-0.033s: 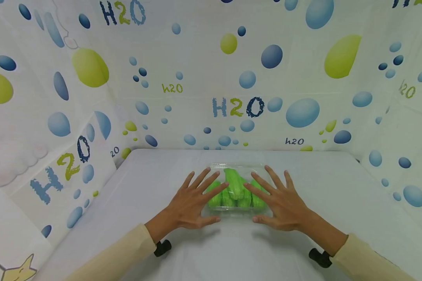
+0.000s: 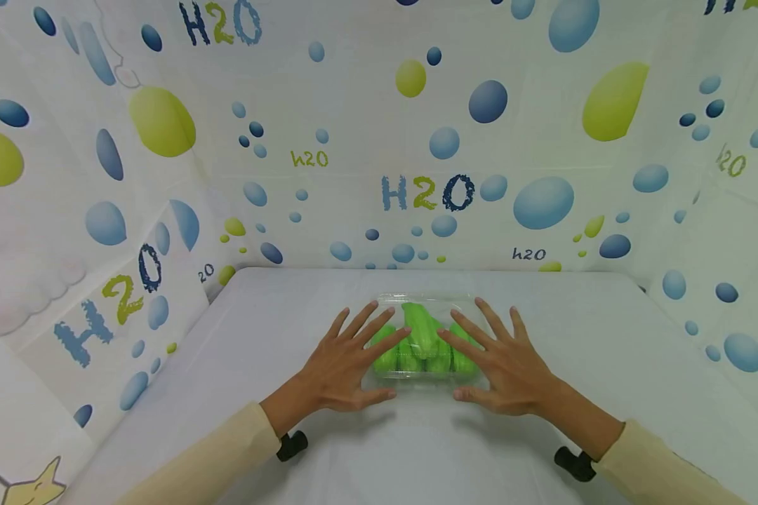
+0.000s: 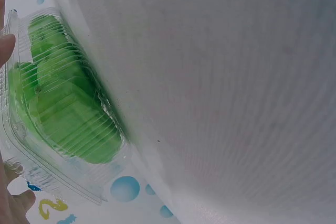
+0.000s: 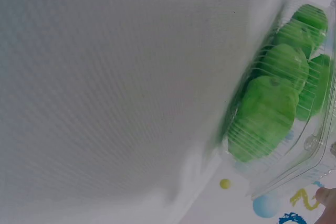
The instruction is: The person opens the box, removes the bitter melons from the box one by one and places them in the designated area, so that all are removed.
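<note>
A clear plastic clamshell box (image 2: 410, 375) with ribbed walls sits near the middle of the table. Several light-green, lumpy oblong pieces (image 2: 421, 331) fill it, one lying lengthwise over the others. My left hand (image 2: 341, 368) is at the box's left side, fingers spread and straight, partly covering it in the head view. Mirroring it on the right, my right hand (image 2: 514, 372) also has its fingers spread. Neither hand grips anything. The wrist views show the green pieces (image 3: 76, 114) through the ribbed side, with only some fingertips at the frame edges.
White cloth covers the table (image 2: 417, 456). A white backdrop (image 2: 354, 98) printed with blue and green drops and "H2O" lettering rises behind and along both sides. Dark wrist-camera mounts (image 2: 293, 445) hang below both wrists, beside the cream sleeves (image 2: 227, 449).
</note>
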### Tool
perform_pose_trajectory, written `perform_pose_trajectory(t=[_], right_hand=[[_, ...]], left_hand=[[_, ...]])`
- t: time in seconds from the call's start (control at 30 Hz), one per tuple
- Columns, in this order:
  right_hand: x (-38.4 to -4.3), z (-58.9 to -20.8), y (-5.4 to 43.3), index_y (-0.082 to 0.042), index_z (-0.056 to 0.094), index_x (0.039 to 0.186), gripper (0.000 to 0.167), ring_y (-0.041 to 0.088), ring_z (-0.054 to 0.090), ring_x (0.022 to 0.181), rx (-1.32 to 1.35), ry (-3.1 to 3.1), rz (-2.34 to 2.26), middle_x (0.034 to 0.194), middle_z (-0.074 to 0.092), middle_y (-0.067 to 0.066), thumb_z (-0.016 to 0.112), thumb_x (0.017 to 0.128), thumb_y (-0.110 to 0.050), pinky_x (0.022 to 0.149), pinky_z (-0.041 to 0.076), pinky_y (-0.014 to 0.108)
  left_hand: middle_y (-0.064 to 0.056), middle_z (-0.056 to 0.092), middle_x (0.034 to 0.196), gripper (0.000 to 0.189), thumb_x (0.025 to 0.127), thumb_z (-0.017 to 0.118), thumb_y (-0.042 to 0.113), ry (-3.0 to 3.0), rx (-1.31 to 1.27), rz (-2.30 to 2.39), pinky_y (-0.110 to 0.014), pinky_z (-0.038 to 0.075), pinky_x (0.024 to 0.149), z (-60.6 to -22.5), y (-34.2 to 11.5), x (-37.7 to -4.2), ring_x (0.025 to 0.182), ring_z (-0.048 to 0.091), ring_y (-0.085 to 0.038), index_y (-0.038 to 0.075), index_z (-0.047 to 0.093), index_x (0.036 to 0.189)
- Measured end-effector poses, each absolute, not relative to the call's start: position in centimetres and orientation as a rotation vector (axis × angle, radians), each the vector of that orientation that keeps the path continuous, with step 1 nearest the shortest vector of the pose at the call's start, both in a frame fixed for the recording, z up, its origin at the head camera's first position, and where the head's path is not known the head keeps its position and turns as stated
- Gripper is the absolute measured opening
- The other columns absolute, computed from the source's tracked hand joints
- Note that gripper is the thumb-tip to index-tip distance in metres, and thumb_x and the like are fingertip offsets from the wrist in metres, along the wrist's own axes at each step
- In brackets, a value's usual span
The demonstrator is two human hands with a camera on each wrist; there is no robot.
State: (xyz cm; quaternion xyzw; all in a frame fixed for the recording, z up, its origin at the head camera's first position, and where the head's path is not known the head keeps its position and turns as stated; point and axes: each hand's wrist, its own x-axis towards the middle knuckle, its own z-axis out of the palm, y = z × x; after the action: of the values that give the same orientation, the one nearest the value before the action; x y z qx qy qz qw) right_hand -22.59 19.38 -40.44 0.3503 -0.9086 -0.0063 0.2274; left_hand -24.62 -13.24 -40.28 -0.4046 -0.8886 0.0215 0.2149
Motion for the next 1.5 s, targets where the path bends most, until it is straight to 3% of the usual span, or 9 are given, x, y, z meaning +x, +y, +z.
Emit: perform_pose_trajectory(t=[0.53,0.67,0.83,1.03,1.23,1.4,1.5], right_hand=[[-22.6,-40.7,19.8,-0.031,0.032,0.160,0.096,0.045,0.016,0.153,0.918,-2.519,0.027,0.168,0.026,0.005,0.067,0.080,-0.071,0.107,0.023,0.082],[-22.6,-40.9,19.9,-0.028,0.028,0.162,0.099,0.044,0.017,0.152,0.887,-2.552,0.090,0.169,0.023,0.004,0.068,0.080,-0.069,0.107,0.027,0.079],[-22.5,-41.1,19.9,-0.023,0.023,0.163,0.103,0.045,0.019,0.152,0.860,-2.578,0.249,0.169,0.019,0.006,0.073,0.081,-0.061,0.106,0.031,0.077],[-22.4,-41.2,19.8,-0.022,0.017,0.164,0.107,0.047,0.023,0.150,0.813,-2.588,0.429,0.169,0.018,0.010,0.076,0.082,-0.055,0.102,0.036,0.077],[-22.6,-40.9,19.8,-0.019,0.014,0.164,0.108,0.046,0.024,0.150,0.771,-2.562,0.683,0.168,0.021,0.014,0.081,0.083,-0.042,0.106,0.033,0.076],[-23.0,-41.1,20.0,-0.017,0.012,0.164,0.106,0.044,0.024,0.150,0.716,-2.576,0.841,0.167,0.021,0.016,0.080,0.085,-0.036,0.112,0.030,0.071],[-23.1,-41.3,20.1,-0.013,0.012,0.164,0.105,0.044,0.023,0.151,0.678,-2.612,0.951,0.167,0.021,0.017,0.079,0.087,-0.036,0.114,0.028,0.070]], left_hand=[[-0.001,0.011,0.171,0.096,0.085,0.058,0.074,-2.468,-1.124,0.004,-0.068,0.023,0.118,-40.2,-13.2,-24.6,0.156,0.012,-0.033,0.035,0.020,0.163],[-0.001,0.011,0.171,0.098,0.085,0.061,0.071,-2.545,-1.097,-0.130,-0.066,0.027,0.117,-40.4,-13.0,-24.6,0.157,0.012,-0.031,0.036,0.014,0.164],[0.000,0.010,0.171,0.103,0.083,0.068,0.066,-2.655,-1.013,-0.371,-0.067,0.033,0.113,-40.3,-12.9,-24.3,0.157,0.011,-0.028,0.042,0.007,0.163],[-0.005,0.015,0.170,0.106,0.082,0.069,0.065,-2.686,-0.931,-0.505,-0.069,0.037,0.109,-40.4,-12.8,-24.0,0.157,0.012,-0.030,0.039,0.006,0.163],[-0.002,0.013,0.170,0.109,0.082,0.071,0.063,-2.704,-0.841,-0.697,-0.069,0.042,0.105,-40.6,-12.4,-24.0,0.156,0.015,-0.027,0.039,0.003,0.163],[0.007,0.008,0.171,0.112,0.081,0.072,0.065,-2.737,-0.789,-0.883,-0.064,0.034,0.114,-40.6,-12.0,-24.4,0.156,0.014,-0.023,0.037,0.000,0.163],[0.006,0.007,0.171,0.117,0.079,0.077,0.060,-2.741,-0.782,-1.019,-0.064,0.026,0.118,-40.5,-11.8,-24.7,0.156,0.013,-0.025,0.033,0.001,0.164]])
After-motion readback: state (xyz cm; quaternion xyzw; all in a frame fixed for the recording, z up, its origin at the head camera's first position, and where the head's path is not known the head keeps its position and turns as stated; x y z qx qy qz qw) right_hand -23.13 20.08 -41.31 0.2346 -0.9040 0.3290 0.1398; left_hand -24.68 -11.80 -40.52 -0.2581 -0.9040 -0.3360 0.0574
